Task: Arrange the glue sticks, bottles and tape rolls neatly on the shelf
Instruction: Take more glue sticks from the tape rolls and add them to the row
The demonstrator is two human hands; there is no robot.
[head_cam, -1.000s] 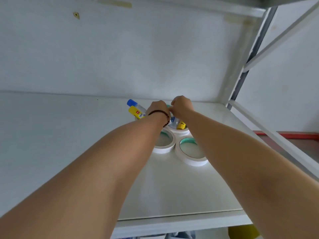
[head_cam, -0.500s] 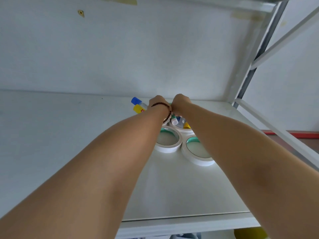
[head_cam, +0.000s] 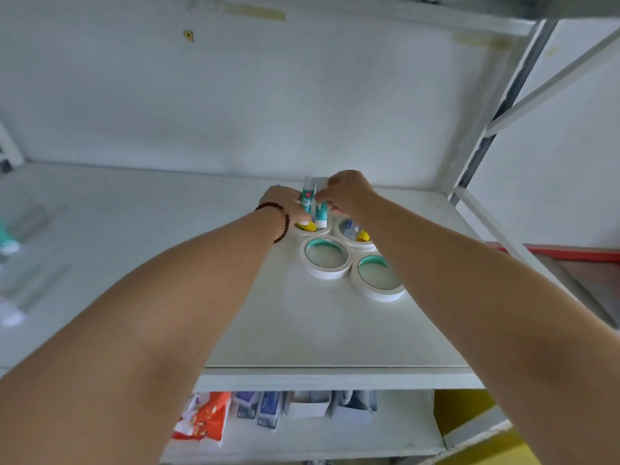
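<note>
Standing upright now, two glue sticks [head_cam: 310, 200] pinched by both hands [head_cam: 349, 193], earlier hidden.

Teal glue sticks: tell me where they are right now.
In the head view, the two teal glue sticks stand upright at the shelf's back, between the left hand and right hand, in the back-left tape roll.

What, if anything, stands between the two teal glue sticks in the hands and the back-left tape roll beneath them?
Nothing visible blocks them. Both hands, left hand and right hand, hold the teal glue sticks upright, their lower ends already at the opening of the back-left tape roll, beside a yellow item inside it.
</note>
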